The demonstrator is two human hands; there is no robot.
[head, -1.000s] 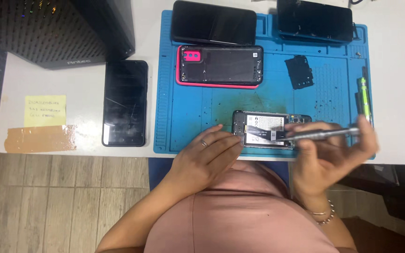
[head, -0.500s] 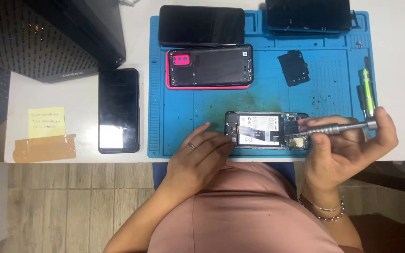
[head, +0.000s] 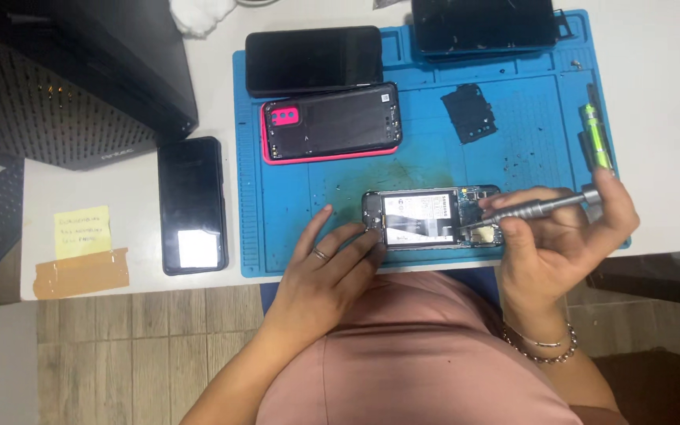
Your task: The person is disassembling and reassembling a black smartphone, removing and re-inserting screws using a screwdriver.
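From the head camera, an opened phone [head: 430, 218] with its back off lies at the near edge of the blue work mat [head: 277, 157], at about 6 o'clock on it. The left hand [head: 326, 271] rests at the phone's 8 o'clock, fingers loosely spread, fingertips [head: 371, 234] pressing its left end. The right hand [head: 560, 236], at 3 o'clock, pinches a grey screwdriver [head: 533, 207], tip down on the phone's right end. A pink-rimmed back cover [head: 330, 123] lies at the phone's 11 o'clock.
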